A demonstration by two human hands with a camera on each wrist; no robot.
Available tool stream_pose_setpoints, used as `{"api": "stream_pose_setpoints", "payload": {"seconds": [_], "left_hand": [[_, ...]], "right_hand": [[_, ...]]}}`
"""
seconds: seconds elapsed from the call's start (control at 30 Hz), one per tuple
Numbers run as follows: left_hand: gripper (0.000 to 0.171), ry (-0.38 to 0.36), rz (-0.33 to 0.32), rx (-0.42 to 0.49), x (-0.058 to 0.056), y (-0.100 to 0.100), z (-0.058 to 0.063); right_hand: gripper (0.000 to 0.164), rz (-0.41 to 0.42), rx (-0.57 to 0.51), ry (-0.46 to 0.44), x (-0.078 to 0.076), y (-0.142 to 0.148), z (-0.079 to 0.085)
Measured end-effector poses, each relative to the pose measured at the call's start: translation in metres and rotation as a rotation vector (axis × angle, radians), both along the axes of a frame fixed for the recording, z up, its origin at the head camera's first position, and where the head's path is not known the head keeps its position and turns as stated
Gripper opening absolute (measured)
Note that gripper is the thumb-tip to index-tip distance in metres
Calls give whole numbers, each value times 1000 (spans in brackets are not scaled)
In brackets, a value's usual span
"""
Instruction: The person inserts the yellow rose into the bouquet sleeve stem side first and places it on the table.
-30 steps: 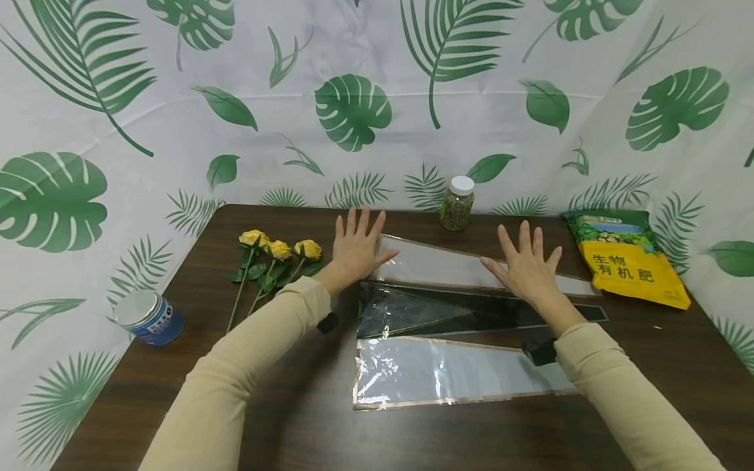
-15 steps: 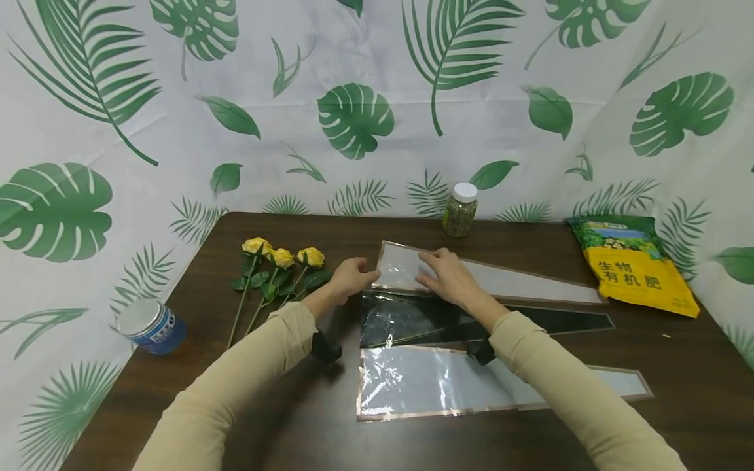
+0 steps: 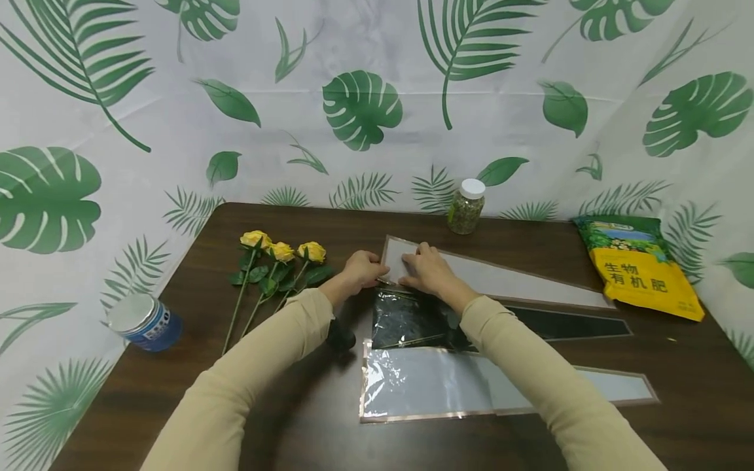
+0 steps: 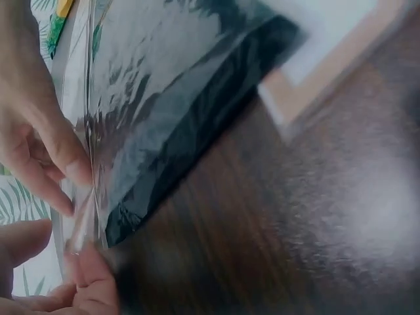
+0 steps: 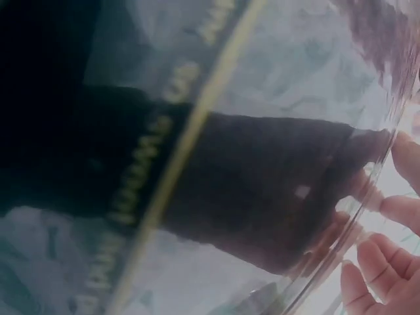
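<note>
Three long tapered plastic flower sleeves lie on the table. The far one (image 3: 483,273) is white with a copper border, the middle one (image 3: 565,323) black, the near one (image 3: 424,386) white and copper-edged. My left hand (image 3: 362,269) holds the near corner at the wide end of the far sleeve, where the clear film edge (image 4: 84,220) puckers up at its fingertips. Just to the right, my right hand (image 3: 429,269) rests over the same sleeve, fingers bent, thumb and index apart, tips close to the film edge. The right forearm hides part of the black and near sleeves.
Three yellow roses (image 3: 281,252) with long stems lie left of the sleeves. A blue can (image 3: 154,324) stands at the left edge. A white-capped jar (image 3: 465,208) is at the back, and a yellow-green fertilizer bag (image 3: 642,268) lies at the right.
Both hands were spread flat over the sleeves. They have come down and together to the far sleeve's wide end; the right hand moved left, and the film edge now lifts slightly.
</note>
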State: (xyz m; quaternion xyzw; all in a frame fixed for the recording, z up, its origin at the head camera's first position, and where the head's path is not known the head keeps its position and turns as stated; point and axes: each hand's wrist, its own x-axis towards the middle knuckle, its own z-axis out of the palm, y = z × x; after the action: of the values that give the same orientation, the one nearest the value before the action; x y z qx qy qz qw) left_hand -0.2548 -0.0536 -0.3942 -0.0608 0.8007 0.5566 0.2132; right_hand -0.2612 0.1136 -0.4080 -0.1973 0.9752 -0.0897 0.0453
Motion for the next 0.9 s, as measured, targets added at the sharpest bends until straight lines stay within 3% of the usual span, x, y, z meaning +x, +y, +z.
{"api": "stream_pose_setpoints", "payload": {"seconds": [0.27, 0.47, 0.67, 0.73, 0.9], "left_hand": [[34, -10, -5, -73, -10, -2, -4], [28, 103, -42, -214, -10, 1, -5], [29, 47, 13, -23, -7, 3, -5], [26, 44, 18, 17, -6, 3, -7], [22, 120, -10, 5, -7, 4, -6]], "right_hand": [[56, 26, -59, 50, 4, 2, -3], [56, 35, -91, 99, 4, 3, -6], [52, 11, -137, 83, 3, 6, -10], [45, -19, -232, 75, 2, 6, -12], [33, -153, -598, 79, 0, 4, -11]]}}
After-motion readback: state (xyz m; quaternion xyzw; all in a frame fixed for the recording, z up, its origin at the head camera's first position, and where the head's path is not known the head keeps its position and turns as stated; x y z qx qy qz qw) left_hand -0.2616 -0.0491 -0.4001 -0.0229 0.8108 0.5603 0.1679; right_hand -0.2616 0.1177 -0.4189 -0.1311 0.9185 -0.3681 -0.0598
